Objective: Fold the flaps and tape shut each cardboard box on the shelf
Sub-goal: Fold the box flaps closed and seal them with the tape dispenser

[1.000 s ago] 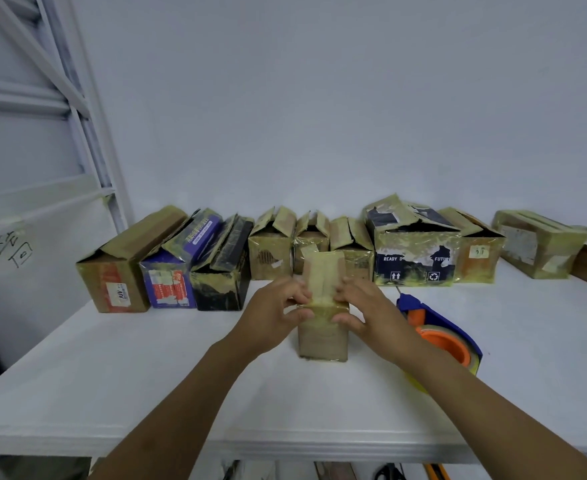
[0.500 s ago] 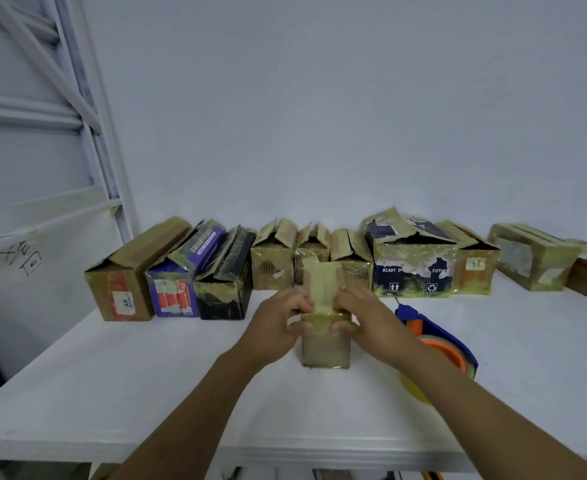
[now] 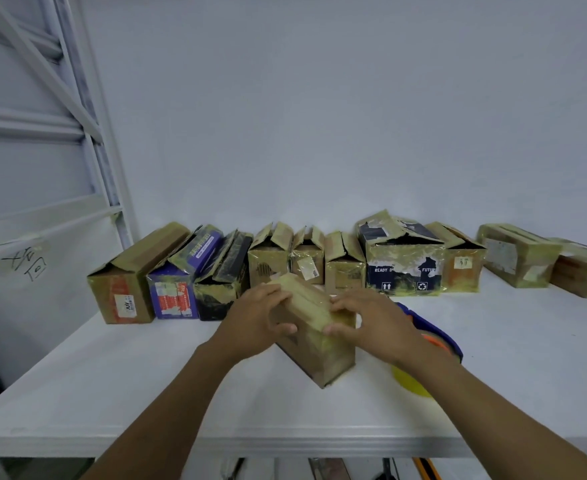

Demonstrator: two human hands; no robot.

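A small brown cardboard box (image 3: 323,355) with tape over its closed top stands turned at an angle on the white shelf (image 3: 146,393), one corner toward me. My left hand (image 3: 257,320) grips its left side with the thumb curled on the front face. My right hand (image 3: 368,323) grips its right side, thumb on the taped top edge. A blue and orange tape dispenser (image 3: 437,344) with a yellowish tape roll lies just right of the box, partly hidden by my right forearm.
A row of several cardboard boxes (image 3: 271,258) lines the back wall, many with flaps standing open, including a dark blue printed one (image 3: 403,265). Two closed boxes (image 3: 517,258) lie at the far right. A white shelf frame (image 3: 87,133) rises at the left.
The small box has been rotated from square-on to a diagonal, and both hands shifted from its top flaps to its sides. The view dropped slightly lower and closer.
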